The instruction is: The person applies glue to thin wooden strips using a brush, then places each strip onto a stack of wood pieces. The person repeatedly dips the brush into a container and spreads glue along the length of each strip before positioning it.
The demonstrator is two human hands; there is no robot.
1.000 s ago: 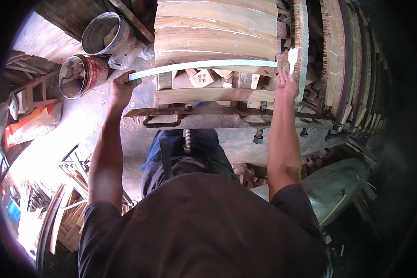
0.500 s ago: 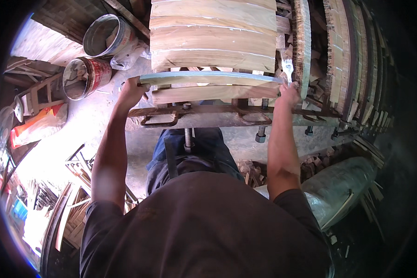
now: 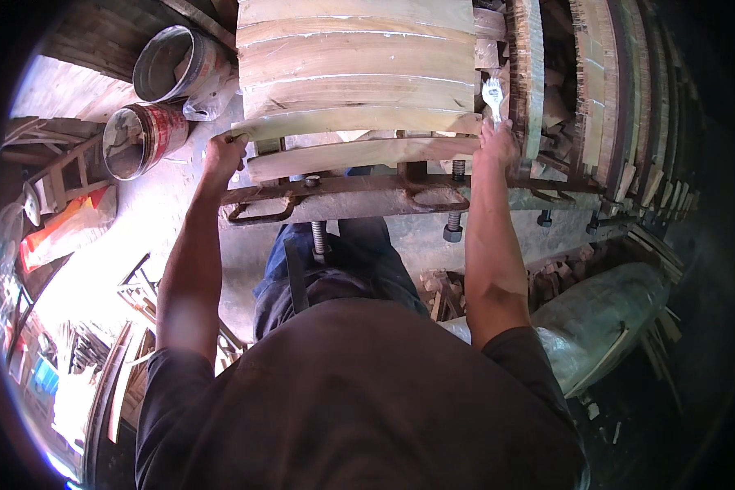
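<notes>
My left hand [image 3: 224, 153] is closed on the left end of a pale wooden strip [image 3: 351, 122]. The strip lies crosswise against the near edge of a panel of strips [image 3: 355, 61], where white lines run along the joints. At its other end, my right hand [image 3: 498, 142] grips the strip and also holds a paintbrush [image 3: 492, 98], white-coated bristles pointing away from me. A separate wooden strip [image 3: 359, 155] lies just nearer to me, touched by neither hand's visible fingers.
A rusty metal clamp bar [image 3: 359, 202] with threaded bolts crosses in front of my legs. Two dirty buckets [image 3: 125, 142] stand at the left. More clamped wood panels [image 3: 592, 98] line the right side, above a plastic-wrapped bundle [image 3: 604, 327]. Scrap wood lies around.
Both hands have carried the strip away from me, up against the panel. Its pale coated edge, facing up before, is now turned out of sight. The brush has moved along with my right hand.
</notes>
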